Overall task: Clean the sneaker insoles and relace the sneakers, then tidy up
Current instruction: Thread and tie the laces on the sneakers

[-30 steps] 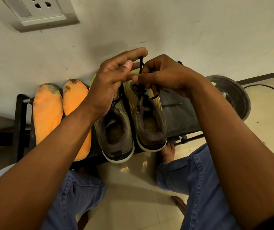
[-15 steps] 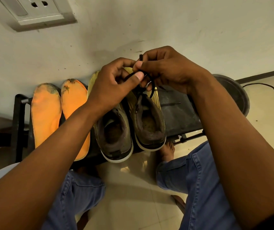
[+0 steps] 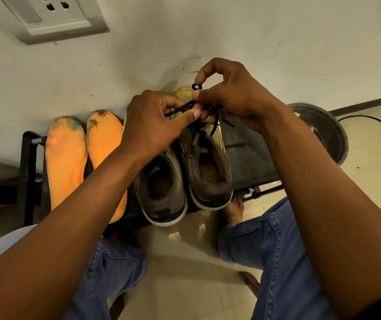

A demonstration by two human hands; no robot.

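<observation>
Below the two grips stands a dark low worktop (image 3: pixel 249 158) against the wall, carrying everything. Well off to the left of both grips, two orange insoles (image 3: pixel 66 162) lie side by side, toes to the wall and smudged there. Directly under the grips stand the two sneakers (image 3: pixel 161 183), heels toward the person, long axes running away to the wall. The right-hand sneaker (image 3: pixel 208 172) is the one being laced. The left hand (image 3: pixel 155 125) is clamped on the black lace (image 3: pixel 215 125), pinching a strand between thumb and finger. The right hand (image 3: pixel 231 98), just beside it and touching at the fingertips, pinches a small loop of the same lace above. The lace runs down from both grips to the sneaker's tongue, so the next pull likely goes upward and apart.
</observation>
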